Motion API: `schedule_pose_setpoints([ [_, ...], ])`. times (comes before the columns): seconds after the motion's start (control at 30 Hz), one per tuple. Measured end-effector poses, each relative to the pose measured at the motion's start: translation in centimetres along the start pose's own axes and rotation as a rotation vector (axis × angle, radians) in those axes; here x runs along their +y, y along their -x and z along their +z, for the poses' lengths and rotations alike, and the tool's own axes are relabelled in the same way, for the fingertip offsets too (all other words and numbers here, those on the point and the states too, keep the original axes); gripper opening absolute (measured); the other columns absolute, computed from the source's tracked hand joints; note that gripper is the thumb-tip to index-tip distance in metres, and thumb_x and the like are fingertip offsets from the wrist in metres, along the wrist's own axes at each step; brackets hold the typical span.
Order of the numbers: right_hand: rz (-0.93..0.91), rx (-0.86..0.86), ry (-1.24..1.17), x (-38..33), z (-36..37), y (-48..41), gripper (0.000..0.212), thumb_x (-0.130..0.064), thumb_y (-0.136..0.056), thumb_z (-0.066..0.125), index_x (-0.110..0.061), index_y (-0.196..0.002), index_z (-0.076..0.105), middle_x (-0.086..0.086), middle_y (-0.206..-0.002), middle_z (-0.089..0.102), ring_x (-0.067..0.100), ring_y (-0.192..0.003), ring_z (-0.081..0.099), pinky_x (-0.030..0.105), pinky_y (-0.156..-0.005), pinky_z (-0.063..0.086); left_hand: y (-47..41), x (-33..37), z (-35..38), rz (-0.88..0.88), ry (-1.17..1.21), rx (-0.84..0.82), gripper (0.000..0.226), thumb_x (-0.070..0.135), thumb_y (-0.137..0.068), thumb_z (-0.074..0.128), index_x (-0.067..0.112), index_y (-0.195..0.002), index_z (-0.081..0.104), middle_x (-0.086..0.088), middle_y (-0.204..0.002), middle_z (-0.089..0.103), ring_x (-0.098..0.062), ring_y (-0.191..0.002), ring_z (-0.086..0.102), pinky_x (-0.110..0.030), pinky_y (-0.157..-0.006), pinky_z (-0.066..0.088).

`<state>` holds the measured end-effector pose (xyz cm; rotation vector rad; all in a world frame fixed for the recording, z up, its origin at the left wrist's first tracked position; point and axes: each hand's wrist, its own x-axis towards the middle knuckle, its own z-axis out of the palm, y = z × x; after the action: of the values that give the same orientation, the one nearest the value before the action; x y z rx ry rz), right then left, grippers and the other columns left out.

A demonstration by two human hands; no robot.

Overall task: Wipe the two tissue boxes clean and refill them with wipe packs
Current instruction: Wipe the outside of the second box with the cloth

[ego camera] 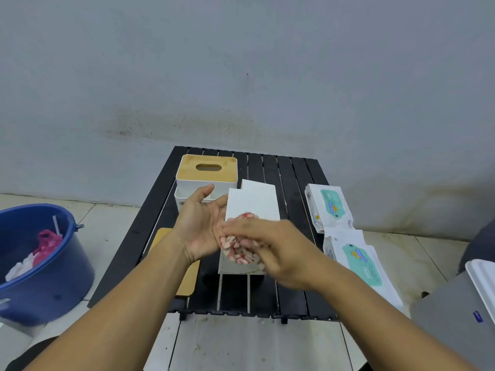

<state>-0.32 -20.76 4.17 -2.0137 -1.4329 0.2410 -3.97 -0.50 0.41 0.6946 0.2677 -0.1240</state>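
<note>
wiping box [251, 204] | right grip [278, 253] clutching cloth [238, 253] | left grip [198, 226] bracing box, palm flat | second box [206, 170] waiting lidded | packs [329, 207] lying on counter [294, 178] | refills pending

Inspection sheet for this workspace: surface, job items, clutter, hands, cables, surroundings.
Surface: black slatted table.
Job's things: white tissue box tilted under the hands; second tissue box, bamboo lid on, rear left; loose bamboo lid, near left; far wipe pack and near wipe pack, right edge.
Clutter: nothing seen.
Hands: left hand steadies the tilted box; right hand grips a red-and-white cloth on it.
Cables: nothing seen.
Surroundings: blue bucket holding rubbish, on tiled floor at left.
</note>
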Motion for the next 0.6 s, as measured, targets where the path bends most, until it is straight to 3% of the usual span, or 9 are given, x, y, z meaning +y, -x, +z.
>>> schedule_pose_setpoints([
  [0.1, 0.111, 0.192, -0.414, -1.1, -2.6, -1.0, 0.030, -0.006, -0.103, 0.053, -0.017, -0.127, 0.068, -0.007, -0.122, 0.072, 0.007, -0.115, 0.066, 0.029, -0.098, 0.054, -0.1, 0.0, -0.1, 0.009, 0.022, -0.002, 0.070, 0.055, -0.102, 0.038, 0.004, -0.147, 0.055, -0.018, -0.149, 0.054, -0.037, -0.130, 0.055, -0.048, -0.112, 0.043],
  [0.17, 0.183, 0.291, -0.568, -1.1, -4.0, -2.2, 0.029, -0.012, -0.102, 0.058, -0.019, -0.129, 0.064, -0.007, -0.122, 0.071, 0.008, -0.115, 0.066, 0.029, -0.096, 0.055, -0.1, -0.1, -0.1, 0.007, 0.030, -0.019, 0.070, 0.055, -0.103, 0.036, 0.003, -0.147, 0.054, -0.022, -0.148, 0.056, -0.039, -0.136, 0.055, -0.050, -0.109, 0.047],
  [0.27, 0.327, 0.360, -0.222, 0.4, -4.5, -4.0, 0.043, -0.024, -0.098, 0.065, -0.030, -0.140, 0.055, -0.012, -0.138, 0.061, 0.005, -0.129, 0.054, 0.037, -0.111, 0.045, 0.1, -0.2, 0.1, 0.006, 0.030, -0.036, 0.069, 0.055, -0.104, 0.034, 0.005, -0.145, 0.057, -0.024, -0.145, 0.059, -0.038, -0.130, 0.060, -0.050, -0.106, 0.050],
  [0.33, 0.377, 0.395, -0.052, 0.6, -4.1, -4.4, 0.050, -0.037, -0.100, 0.058, -0.032, -0.149, 0.046, -0.012, -0.151, 0.049, 0.008, -0.141, 0.042, 0.037, -0.118, 0.035, 0.2, -0.2, 0.2, 0.006, 0.015, -0.017, 0.066, 0.054, -0.104, 0.034, 0.007, -0.142, 0.060, -0.024, -0.143, 0.061, -0.037, -0.126, 0.061, -0.049, -0.110, 0.046],
  [0.43, 0.297, 0.142, 0.231, 0.0, -1.6, -4.5, 0.059, -0.056, -0.103, 0.034, -0.035, -0.158, 0.025, -0.007, -0.167, 0.023, 0.015, -0.155, 0.011, 0.045, -0.125, 0.014, 0.0, -0.2, 0.1, 0.001, 0.021, 0.011, 0.062, 0.049, -0.104, 0.038, 0.004, -0.137, 0.064, -0.019, -0.135, 0.066, -0.032, -0.119, 0.062, -0.044, -0.110, 0.043],
  [0.5, 0.253, -0.060, 0.441, 0.0, 0.5, -4.5, 0.058, -0.056, -0.105, 0.020, -0.042, -0.160, 0.008, -0.007, -0.170, 0.002, 0.017, -0.156, -0.006, 0.048, -0.126, 0.002, -0.2, -0.3, -0.2, 0.006, 0.046, 0.025, 0.058, 0.048, -0.102, 0.045, 0.005, -0.135, 0.066, -0.011, -0.124, 0.068, -0.023, -0.107, 0.063, -0.033, -0.105, 0.043],
  [0.57, 0.257, -0.113, 0.496, 0.6, 1.1, -5.2, 0.054, -0.052, -0.107, 0.015, -0.046, -0.159, -0.001, -0.009, -0.170, -0.006, 0.016, -0.156, -0.012, 0.046, -0.126, -0.002, -0.2, -0.5, -0.2, 0.004, 0.085, 0.011, 0.062, 0.052, -0.100, 0.048, 0.007, -0.141, 0.062, -0.008, -0.126, 0.069, -0.021, -0.112, 0.063, -0.032, -0.114, 0.037],
  [0.6, 0.267, -0.118, 0.492, 1.2, 0.8, -5.8, 0.054, -0.049, -0.108, 0.015, -0.046, -0.158, -0.002, -0.009, -0.170, -0.006, 0.017, -0.156, -0.012, 0.046, -0.126, -0.002, -0.2, -0.6, -0.3, 0.001, 0.105, -0.002, 0.066, 0.055, -0.100, 0.048, 0.009, -0.146, 0.058, -0.010, -0.137, 0.064, -0.024, -0.123, 0.059, -0.035, -0.121, 0.031],
])
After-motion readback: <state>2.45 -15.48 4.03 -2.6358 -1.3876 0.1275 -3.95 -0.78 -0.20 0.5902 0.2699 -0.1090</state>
